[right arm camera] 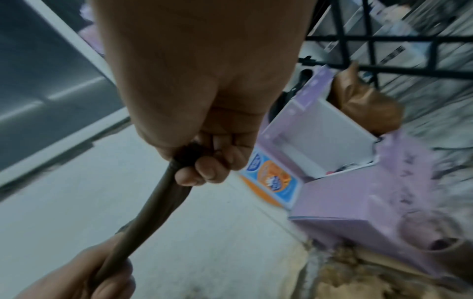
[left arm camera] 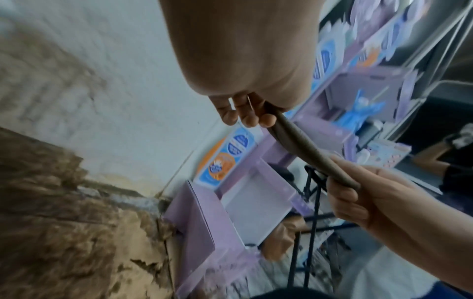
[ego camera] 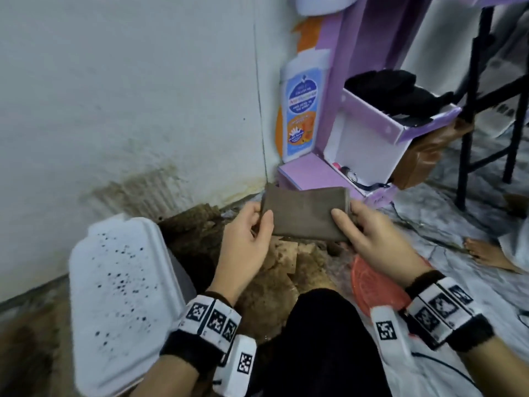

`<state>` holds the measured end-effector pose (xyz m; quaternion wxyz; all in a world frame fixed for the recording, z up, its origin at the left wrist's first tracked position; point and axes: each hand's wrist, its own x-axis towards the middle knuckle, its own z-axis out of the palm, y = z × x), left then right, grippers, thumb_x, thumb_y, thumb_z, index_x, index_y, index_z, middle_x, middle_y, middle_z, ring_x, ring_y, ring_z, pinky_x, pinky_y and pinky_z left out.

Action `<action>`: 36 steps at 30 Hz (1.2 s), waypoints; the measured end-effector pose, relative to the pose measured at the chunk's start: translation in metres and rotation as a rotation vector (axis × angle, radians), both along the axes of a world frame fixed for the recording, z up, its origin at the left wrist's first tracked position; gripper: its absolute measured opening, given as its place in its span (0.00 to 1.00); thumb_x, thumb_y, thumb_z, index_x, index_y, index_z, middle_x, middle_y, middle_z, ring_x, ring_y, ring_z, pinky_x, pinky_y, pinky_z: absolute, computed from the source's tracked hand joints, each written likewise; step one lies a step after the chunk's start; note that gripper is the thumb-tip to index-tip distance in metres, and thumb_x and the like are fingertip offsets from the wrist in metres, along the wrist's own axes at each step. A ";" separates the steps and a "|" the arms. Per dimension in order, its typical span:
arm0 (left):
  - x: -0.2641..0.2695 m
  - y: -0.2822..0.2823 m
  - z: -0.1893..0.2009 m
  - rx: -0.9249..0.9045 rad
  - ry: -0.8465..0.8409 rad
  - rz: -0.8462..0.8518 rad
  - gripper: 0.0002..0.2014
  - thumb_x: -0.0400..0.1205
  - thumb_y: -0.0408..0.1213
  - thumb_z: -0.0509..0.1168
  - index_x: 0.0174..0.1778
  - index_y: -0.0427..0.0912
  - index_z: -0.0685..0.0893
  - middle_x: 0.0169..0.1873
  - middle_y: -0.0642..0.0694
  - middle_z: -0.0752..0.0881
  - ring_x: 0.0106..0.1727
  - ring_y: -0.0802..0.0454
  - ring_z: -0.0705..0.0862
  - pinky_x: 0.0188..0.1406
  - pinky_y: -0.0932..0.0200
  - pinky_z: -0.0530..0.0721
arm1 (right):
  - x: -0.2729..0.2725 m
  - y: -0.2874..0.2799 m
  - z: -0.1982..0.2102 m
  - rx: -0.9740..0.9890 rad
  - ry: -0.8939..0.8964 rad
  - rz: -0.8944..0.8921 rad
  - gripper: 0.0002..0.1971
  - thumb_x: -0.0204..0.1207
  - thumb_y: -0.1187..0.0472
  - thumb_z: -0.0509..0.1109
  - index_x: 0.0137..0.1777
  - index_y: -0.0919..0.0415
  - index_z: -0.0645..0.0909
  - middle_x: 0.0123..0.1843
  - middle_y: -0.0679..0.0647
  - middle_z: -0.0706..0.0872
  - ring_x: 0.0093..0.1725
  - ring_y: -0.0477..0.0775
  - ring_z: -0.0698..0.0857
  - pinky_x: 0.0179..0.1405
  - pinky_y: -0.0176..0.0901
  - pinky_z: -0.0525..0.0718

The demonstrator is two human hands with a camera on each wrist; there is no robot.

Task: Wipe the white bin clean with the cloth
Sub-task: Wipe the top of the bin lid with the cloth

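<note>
A folded brown cloth (ego camera: 306, 214) is held flat between both hands above the floor. My left hand (ego camera: 249, 236) pinches its left edge and my right hand (ego camera: 369, 233) pinches its right edge. In the left wrist view the cloth (left arm camera: 302, 149) runs edge-on from my left fingers (left arm camera: 245, 115) to the right hand (left arm camera: 358, 194). The right wrist view shows the cloth (right arm camera: 153, 206) stretched from my right fingers (right arm camera: 202, 168) down to the left hand (right arm camera: 84, 269). The white bin (ego camera: 120, 293), speckled with black spots, lies on its side at the lower left, beside my left wrist.
A stained white wall (ego camera: 128, 96) stands behind. A purple cardboard shelf (ego camera: 369, 138) with a lotion bottle picture stands at the corner. Torn brown cardboard (ego camera: 272, 282) covers the floor under the hands. A red round lid (ego camera: 375, 285) lies under my right wrist. Black stool legs (ego camera: 469, 110) stand at right.
</note>
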<state>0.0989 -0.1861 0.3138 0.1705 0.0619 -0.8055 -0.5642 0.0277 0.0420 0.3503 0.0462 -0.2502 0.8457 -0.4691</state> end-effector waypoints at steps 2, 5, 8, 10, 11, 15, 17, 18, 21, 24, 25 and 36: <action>0.029 -0.024 0.011 -0.014 0.007 0.080 0.09 0.91 0.48 0.61 0.50 0.48 0.80 0.36 0.42 0.86 0.39 0.41 0.86 0.41 0.37 0.84 | 0.009 -0.032 0.012 -0.006 -0.007 0.071 0.10 0.88 0.54 0.63 0.58 0.58 0.82 0.33 0.47 0.88 0.25 0.43 0.84 0.25 0.34 0.77; 0.077 -0.056 0.023 0.026 -0.013 0.204 0.09 0.92 0.45 0.61 0.50 0.46 0.80 0.32 0.47 0.82 0.34 0.50 0.82 0.36 0.49 0.80 | 0.029 -0.081 0.026 0.003 -0.026 0.217 0.08 0.87 0.53 0.63 0.52 0.56 0.80 0.30 0.37 0.86 0.24 0.42 0.85 0.27 0.35 0.79; 0.119 -0.085 0.025 0.016 -0.055 0.324 0.08 0.92 0.46 0.60 0.50 0.49 0.80 0.33 0.41 0.80 0.31 0.46 0.76 0.35 0.53 0.74 | 0.058 -0.125 0.034 0.051 -0.044 0.335 0.12 0.88 0.59 0.63 0.41 0.48 0.73 0.27 0.30 0.85 0.26 0.36 0.86 0.25 0.25 0.75; 0.141 -0.105 0.022 -0.035 -0.077 0.405 0.07 0.91 0.45 0.60 0.50 0.50 0.81 0.35 0.37 0.81 0.28 0.49 0.74 0.32 0.52 0.73 | 0.075 -0.151 0.030 0.103 -0.016 0.352 0.15 0.88 0.57 0.64 0.38 0.46 0.69 0.26 0.39 0.86 0.25 0.36 0.86 0.22 0.27 0.73; 0.149 -0.114 0.019 -0.076 -0.076 0.433 0.06 0.91 0.44 0.61 0.52 0.50 0.82 0.34 0.39 0.81 0.28 0.53 0.74 0.30 0.52 0.73 | 0.083 -0.162 0.025 0.156 0.022 0.362 0.15 0.88 0.54 0.64 0.38 0.48 0.68 0.26 0.44 0.85 0.25 0.37 0.86 0.21 0.31 0.73; 0.178 -0.138 -0.004 -0.302 -0.114 0.452 0.07 0.91 0.44 0.60 0.57 0.50 0.83 0.38 0.53 0.86 0.37 0.56 0.84 0.36 0.48 0.81 | 0.114 -0.197 -0.010 0.372 0.128 0.388 0.16 0.86 0.48 0.63 0.37 0.50 0.71 0.26 0.47 0.83 0.26 0.44 0.81 0.24 0.43 0.72; 0.188 -0.148 -0.015 -0.400 -0.158 0.450 0.07 0.91 0.45 0.60 0.56 0.50 0.82 0.39 0.56 0.86 0.39 0.57 0.84 0.35 0.50 0.80 | 0.129 -0.205 -0.023 0.390 0.088 0.372 0.17 0.85 0.48 0.64 0.36 0.54 0.72 0.28 0.48 0.82 0.29 0.52 0.82 0.25 0.48 0.72; 0.192 -0.152 -0.020 -0.447 -0.178 0.450 0.07 0.91 0.45 0.60 0.56 0.50 0.82 0.39 0.56 0.85 0.39 0.57 0.83 0.35 0.51 0.78 | 0.135 -0.208 -0.029 0.406 0.061 0.356 0.17 0.84 0.47 0.64 0.37 0.55 0.73 0.29 0.49 0.82 0.31 0.54 0.82 0.25 0.49 0.72; 0.197 -0.164 -0.028 -0.590 -0.222 0.434 0.07 0.91 0.45 0.59 0.59 0.50 0.81 0.44 0.56 0.86 0.44 0.57 0.83 0.36 0.57 0.71 | 0.158 -0.210 -0.040 0.501 0.005 0.297 0.16 0.83 0.44 0.64 0.40 0.55 0.78 0.35 0.49 0.86 0.37 0.55 0.84 0.28 0.47 0.74; 0.193 -0.175 -0.029 -0.705 -0.233 0.380 0.08 0.91 0.45 0.60 0.61 0.49 0.82 0.46 0.53 0.88 0.46 0.53 0.84 0.38 0.56 0.73 | 0.186 -0.208 -0.041 0.571 0.017 0.228 0.18 0.82 0.41 0.62 0.40 0.54 0.79 0.42 0.51 0.88 0.48 0.59 0.87 0.39 0.48 0.77; 0.190 -0.179 -0.030 -0.750 -0.239 0.343 0.08 0.91 0.45 0.60 0.62 0.50 0.81 0.46 0.52 0.88 0.47 0.50 0.85 0.40 0.54 0.76 | 0.195 -0.208 -0.041 0.584 0.022 0.206 0.18 0.82 0.40 0.62 0.40 0.54 0.79 0.43 0.52 0.89 0.50 0.60 0.87 0.41 0.49 0.76; 0.184 -0.191 -0.032 -0.771 -0.255 0.338 0.16 0.92 0.51 0.57 0.75 0.57 0.80 0.57 0.51 0.79 0.58 0.50 0.76 0.58 0.50 0.72 | 0.203 -0.222 -0.031 0.359 0.356 0.354 0.13 0.85 0.49 0.61 0.41 0.51 0.78 0.38 0.47 0.84 0.41 0.52 0.83 0.38 0.47 0.79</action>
